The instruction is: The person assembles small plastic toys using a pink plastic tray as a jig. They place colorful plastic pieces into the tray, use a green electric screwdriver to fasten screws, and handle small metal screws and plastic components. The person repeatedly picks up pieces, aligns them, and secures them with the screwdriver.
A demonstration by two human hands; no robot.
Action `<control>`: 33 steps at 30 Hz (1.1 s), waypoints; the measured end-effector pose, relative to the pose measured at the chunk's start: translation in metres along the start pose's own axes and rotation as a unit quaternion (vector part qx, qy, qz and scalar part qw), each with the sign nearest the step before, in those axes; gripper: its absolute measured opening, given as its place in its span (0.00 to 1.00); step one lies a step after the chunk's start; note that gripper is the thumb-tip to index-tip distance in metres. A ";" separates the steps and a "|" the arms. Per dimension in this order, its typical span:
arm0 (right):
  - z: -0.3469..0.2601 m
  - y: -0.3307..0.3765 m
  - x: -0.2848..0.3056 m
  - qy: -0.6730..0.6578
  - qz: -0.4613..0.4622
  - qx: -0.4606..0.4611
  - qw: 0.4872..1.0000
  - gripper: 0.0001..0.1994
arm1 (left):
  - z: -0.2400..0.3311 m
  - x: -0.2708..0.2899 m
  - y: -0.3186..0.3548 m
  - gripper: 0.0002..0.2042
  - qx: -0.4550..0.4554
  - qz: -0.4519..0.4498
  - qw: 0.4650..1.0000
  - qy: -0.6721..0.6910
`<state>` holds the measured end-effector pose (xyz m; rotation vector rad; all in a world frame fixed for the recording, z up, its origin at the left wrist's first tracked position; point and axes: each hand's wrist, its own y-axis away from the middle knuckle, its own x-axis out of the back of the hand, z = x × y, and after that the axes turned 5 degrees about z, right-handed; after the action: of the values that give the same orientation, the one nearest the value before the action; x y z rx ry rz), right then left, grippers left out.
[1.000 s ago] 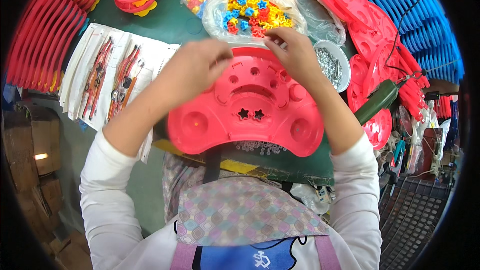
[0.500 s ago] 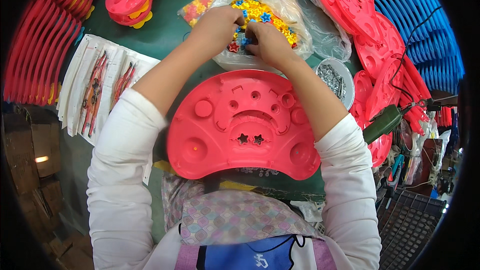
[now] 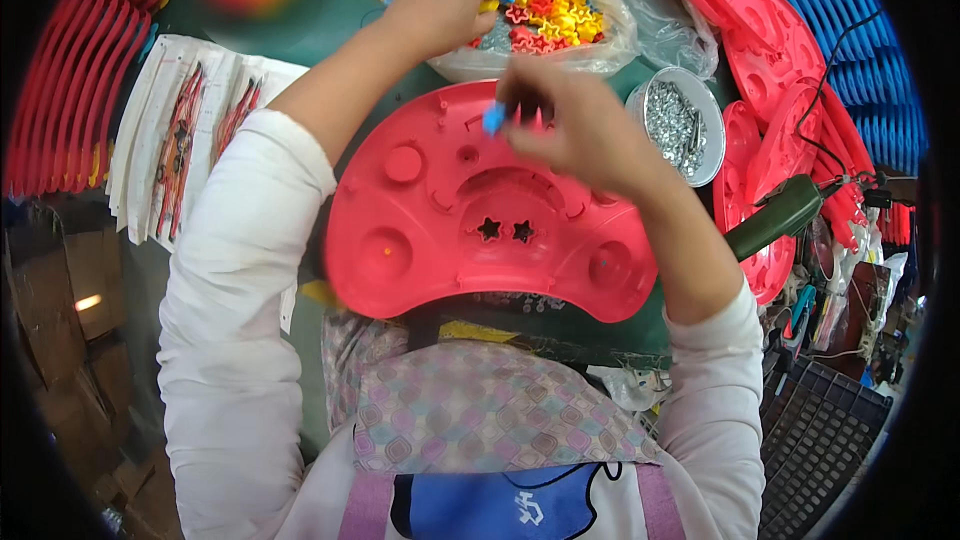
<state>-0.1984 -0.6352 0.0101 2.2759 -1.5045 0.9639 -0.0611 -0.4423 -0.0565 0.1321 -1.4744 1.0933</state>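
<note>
A red curved plastic panel [image 3: 425, 250] lies in front of me, with two star-shaped holes at its middle. Above its far edge is my right hand [image 3: 580, 130], closed and smeared by motion. A small blue star-shaped plastic piece [image 3: 493, 119] shows at its fingertips; reddish points beside the fingers are too blurred to name. Farther off, my left hand [image 3: 445, 0] curls its fingers over an open clear bag [image 3: 615, 0] of small yellow, red and blue star pieces [image 3: 560, 0]. What its fingers pinch, if anything, is hidden.
A white bowl of small metal parts [image 3: 675, 125] stands to the right, near a dark green handheld tool [image 3: 775, 220]. More red panels [image 3: 790, 50] pile up behind it. At left lie papers [image 3: 150, 140] with bundled wires. Stacked red [image 3: 60, 110] and blue parts [image 3: 850, 70] flank the table.
My right hand has drawn back from the bag to over the panel with a blue star piece. The left hand stays at the bag. At upper left, a red part is now blurred.
</note>
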 end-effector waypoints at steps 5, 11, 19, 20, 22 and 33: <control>-0.020 0.076 -0.036 0.049 -0.103 -0.056 0.992 0.12 | 0.056 0.058 0.015 0.13 0.137 -0.041 0.960 0.240; -0.025 0.079 -0.053 0.149 -0.075 -0.096 0.981 0.13 | 0.107 0.099 0.071 0.15 0.214 -0.130 0.906 0.342; -0.039 0.096 -0.051 0.077 0.128 0.054 0.987 0.17 | 0.140 0.099 0.114 0.15 0.372 -0.163 0.764 0.502; -0.035 0.100 -0.050 0.090 0.127 0.048 0.987 0.17 | 0.144 0.097 0.116 0.14 0.391 -0.168 0.723 0.544; -0.024 0.109 -0.049 0.115 0.126 0.037 0.985 0.17 | 0.156 0.091 0.125 0.09 0.255 -0.112 0.881 0.383; -0.016 0.122 -0.058 0.087 0.110 0.005 0.990 0.13 | 0.150 0.077 0.153 0.04 -0.028 -0.064 0.982 0.175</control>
<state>-0.3272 -0.6383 -0.0330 2.0027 -1.6992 1.1978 -0.2873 -0.4208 -0.0475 -0.0054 -1.1625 0.9172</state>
